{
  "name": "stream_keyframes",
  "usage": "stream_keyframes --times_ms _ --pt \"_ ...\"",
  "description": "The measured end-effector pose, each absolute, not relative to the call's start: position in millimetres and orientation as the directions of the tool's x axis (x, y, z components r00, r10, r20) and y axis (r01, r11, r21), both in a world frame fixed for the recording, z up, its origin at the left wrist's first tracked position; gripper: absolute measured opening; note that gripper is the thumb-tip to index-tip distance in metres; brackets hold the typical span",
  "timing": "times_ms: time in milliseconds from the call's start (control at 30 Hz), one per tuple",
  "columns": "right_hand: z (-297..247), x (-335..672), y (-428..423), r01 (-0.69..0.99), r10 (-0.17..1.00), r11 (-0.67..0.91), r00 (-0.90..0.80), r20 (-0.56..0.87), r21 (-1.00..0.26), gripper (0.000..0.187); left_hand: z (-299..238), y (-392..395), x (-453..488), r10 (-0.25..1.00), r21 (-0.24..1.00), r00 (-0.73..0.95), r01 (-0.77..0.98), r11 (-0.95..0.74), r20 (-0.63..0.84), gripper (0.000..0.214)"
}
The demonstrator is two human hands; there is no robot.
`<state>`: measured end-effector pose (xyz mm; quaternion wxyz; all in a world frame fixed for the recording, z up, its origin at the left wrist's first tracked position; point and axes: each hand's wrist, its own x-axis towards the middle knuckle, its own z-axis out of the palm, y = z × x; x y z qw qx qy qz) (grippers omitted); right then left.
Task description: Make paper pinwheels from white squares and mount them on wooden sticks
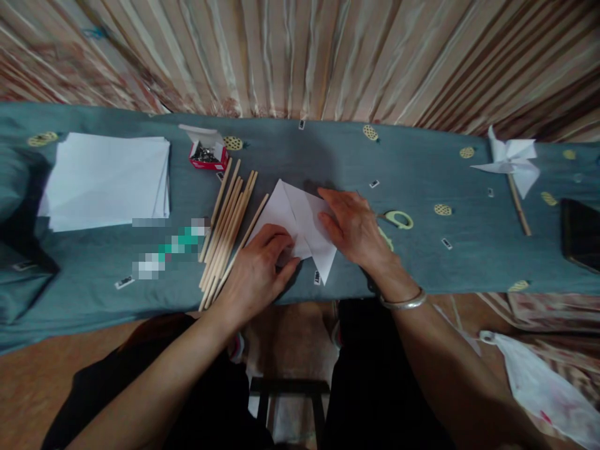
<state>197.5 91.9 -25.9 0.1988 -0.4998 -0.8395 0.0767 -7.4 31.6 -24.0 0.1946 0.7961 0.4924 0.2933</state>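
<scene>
left hand (pixel 262 265): you are curling over white paper (pixel 307 219); pinch unclear
right hand (pixel 352 226): resting on it, half-open, apparently gripping nothing
paper: lying beside wooden sticks (pixel 227 234)
done: one paper pinwheel (pixel 510 164), lying assembled
pending: this sheet, seemingly stickless

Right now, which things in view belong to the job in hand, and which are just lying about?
Likely in the job:
- folded paper, with left hand and right hand on it
- paper stack
- wooden sticks
- open red box of metal bits
- scissors
- white pinwheel

Probably just lying about:
- dark phone-like object
- white bag
</scene>
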Motion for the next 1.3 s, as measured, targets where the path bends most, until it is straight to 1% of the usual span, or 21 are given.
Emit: stream_keyframes --times_ms 67,133,267,467,600,667,867,1000,1133,1233,1300 --pt "-26.1 196.8 92.5 0.812 0.874 0.481 -0.413 0.256 -0.331 0.042 -23.3 29.3 -6.1 0.884 0.585 0.354 0.663 -0.468 0.306 0.021" --pt "-26.4 196.4 93.2 0.815 0.881 0.467 -0.398 0.256 -0.342 0.041 -22.6 27.4 -5.0 0.864 0.561 0.389 0.657 -0.504 0.319 0.024" --pt "-26.8 196.1 91.9 0.815 0.896 0.440 -0.372 0.241 -0.377 0.038 -22.5 25.4 -3.6 0.841 0.503 0.455 0.674 -0.541 0.295 0.022" --pt "-27.2 199.2 84.8 0.796 0.900 0.434 -0.357 0.252 -0.422 0.036 -22.7 20.2 -5.4 0.837 0.428 0.459 0.720 -0.546 0.297 0.023" --pt "-25.2 201.1 79.8 0.793 0.906 0.419 -0.339 0.252 -0.441 0.034 -22.4 15.1 -8.3 0.833 0.399 0.472 0.732 -0.553 0.288 0.025" --pt "-23.0 200.6 77.2 0.793 0.919 0.393 -0.317 0.236 -0.466 0.032 -22.9 14.1 -9.0 0.834 0.390 0.478 0.737 -0.552 0.277 0.025" --pt "-17.5 197.6 70.3 0.794 0.969 0.246 -0.211 0.127 -0.556 0.032 -25.8 17.0 -8.6 0.824 0.366 0.496 0.738 -0.567 0.275 0.025" --pt "-17.9 200.8 65.7 0.752 0.982 0.188 -0.166 0.094 -0.632 0.031 -23.3 13.2 -9.4 0.825 0.358 0.483 0.744 -0.564 0.294 0.027" --pt "-22.0 207.6 55.5 0.695 0.993 0.107 -0.034 0.117 -0.711 0.029 -18.6 0.3 -8.8 0.805 0.377 0.474 0.715 -0.588 0.356 0.038" --pt "-26.8 212.3 44.2 0.570 0.993 0.048 0.064 0.103 -0.820 0.030 -19.6 -9.8 -4.7 0.763 0.391 0.537 0.655 -0.646 0.360 0.044" --pt "-29.4 215.2 36.0 0.474 0.992 0.005 0.107 0.063 -0.881 0.031 -22.1 -14.8 -0.9 0.732 0.372 0.590 0.630 -0.682 0.340 0.041"
